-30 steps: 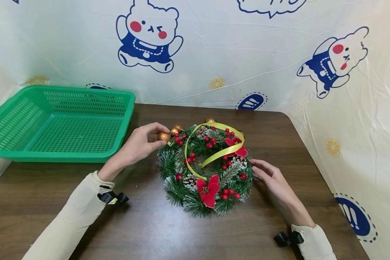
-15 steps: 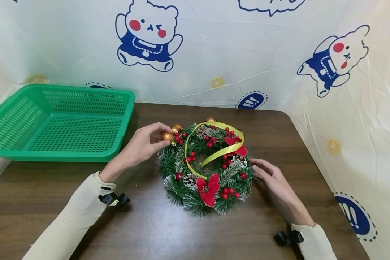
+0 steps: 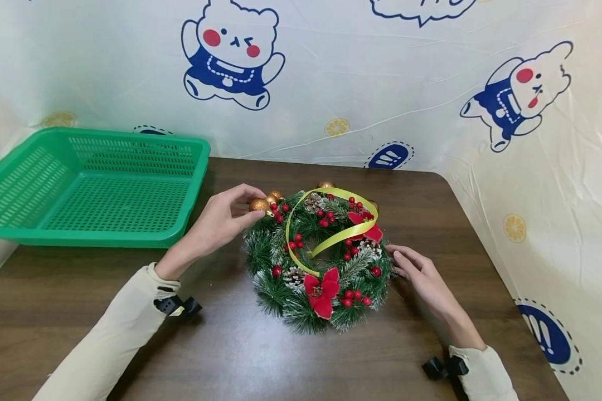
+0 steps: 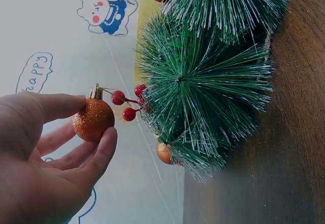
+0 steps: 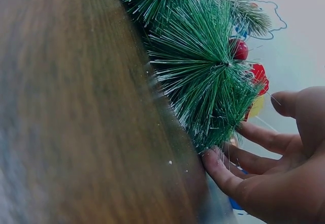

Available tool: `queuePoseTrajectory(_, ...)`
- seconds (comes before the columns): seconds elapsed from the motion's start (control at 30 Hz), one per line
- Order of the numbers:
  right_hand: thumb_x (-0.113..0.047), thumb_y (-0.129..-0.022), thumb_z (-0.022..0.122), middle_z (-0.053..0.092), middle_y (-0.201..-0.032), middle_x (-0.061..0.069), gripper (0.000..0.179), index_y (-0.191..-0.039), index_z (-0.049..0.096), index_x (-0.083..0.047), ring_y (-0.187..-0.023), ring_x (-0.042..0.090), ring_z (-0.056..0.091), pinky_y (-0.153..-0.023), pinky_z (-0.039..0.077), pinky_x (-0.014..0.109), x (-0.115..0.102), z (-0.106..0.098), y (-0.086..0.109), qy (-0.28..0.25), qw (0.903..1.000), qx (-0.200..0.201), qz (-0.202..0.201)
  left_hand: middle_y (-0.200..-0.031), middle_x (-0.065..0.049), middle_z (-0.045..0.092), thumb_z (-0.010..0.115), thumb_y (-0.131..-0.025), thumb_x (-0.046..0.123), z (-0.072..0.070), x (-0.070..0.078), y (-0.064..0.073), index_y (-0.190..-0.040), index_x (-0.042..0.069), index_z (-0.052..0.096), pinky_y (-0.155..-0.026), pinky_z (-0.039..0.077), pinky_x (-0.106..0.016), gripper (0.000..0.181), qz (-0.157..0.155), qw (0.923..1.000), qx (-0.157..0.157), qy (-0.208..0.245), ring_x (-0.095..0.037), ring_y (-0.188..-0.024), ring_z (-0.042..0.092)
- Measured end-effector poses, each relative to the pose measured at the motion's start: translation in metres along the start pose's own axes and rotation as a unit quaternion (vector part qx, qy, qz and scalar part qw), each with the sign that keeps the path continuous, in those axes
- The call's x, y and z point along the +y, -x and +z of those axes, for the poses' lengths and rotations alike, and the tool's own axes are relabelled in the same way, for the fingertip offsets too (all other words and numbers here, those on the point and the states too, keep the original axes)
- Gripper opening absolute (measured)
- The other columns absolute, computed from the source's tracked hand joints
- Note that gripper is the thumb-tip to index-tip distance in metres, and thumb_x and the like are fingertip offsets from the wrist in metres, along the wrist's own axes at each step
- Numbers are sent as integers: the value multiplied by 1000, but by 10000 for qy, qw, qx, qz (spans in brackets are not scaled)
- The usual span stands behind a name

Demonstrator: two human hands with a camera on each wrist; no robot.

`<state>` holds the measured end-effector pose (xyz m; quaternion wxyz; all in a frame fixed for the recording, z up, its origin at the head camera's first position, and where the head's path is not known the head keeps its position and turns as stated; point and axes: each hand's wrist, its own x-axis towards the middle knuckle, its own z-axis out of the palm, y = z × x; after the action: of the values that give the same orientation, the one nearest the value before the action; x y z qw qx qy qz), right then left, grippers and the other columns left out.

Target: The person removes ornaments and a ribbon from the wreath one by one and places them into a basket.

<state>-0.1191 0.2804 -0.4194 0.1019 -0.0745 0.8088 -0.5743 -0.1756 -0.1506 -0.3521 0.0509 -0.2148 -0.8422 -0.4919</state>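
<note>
Left hand (image 3: 219,221) pinches bauble (image 4: 93,120) beside berries (image 4: 128,114) at far-left edge of wreath (image 3: 269,291); right hand (image 3: 430,285), fingers loose, touches right side. Attachment of cap (image 4: 96,91) unclear; best keep cap exposed, wreath steady.

The brown wood-grain tabletop (image 3: 221,345), its far corner rounded at the right of the frame, reflects a pale glare at lower centre. Directly upon it rest a green perforated basket (image 3: 120,201), at the left, and a decorated green wreath (image 3: 351,270), at the centre.
</note>
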Motion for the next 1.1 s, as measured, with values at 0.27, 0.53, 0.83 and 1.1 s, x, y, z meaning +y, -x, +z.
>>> queuePoseTrajectory(0.27,-41,-106,44,50,-144,15,52,-143,50,-4,-125,10,54,-97,49,20,0,0,-1,-80,10000,-7,-47,-109,-8,68,73,-91,10,-1,-1,-1,-118,6,64,-85,58,-38,28,-7,9995,240,-220,-20,-95,66)
queuePoseTrajectory(0.53,-41,-106,45,49,-145,14,52,-143,50,-4,-126,11,54,-97,48,19,-1,0,-1,-44,10000,-22,-31,-110,-10,68,74,-91,9,-4,1,1,-118,4,63,-85,58,-40,29,-72,9991,341,-251,-22,-95,66)
queuePoseTrajectory(0.83,-41,-106,45,49,-145,14,53,-143,49,-4,-126,12,53,-96,48,18,-2,0,-1,-10,10000,-16,1,-111,-6,67,74,-91,11,-9,8,3,-119,7,64,-85,57,-34,30,-66,9984,471,-307,-18,-96,67)
queuePoseTrajectory(1.1,-41,-106,45,49,-145,14,53,-143,49,-3,-125,11,54,-96,49,19,-1,1,0,-45,10000,-1,-27,-112,-7,68,75,-90,9,-15,15,3,-117,7,65,-81,56,-21,29,45,9978,659,-112,-21,-95,69)
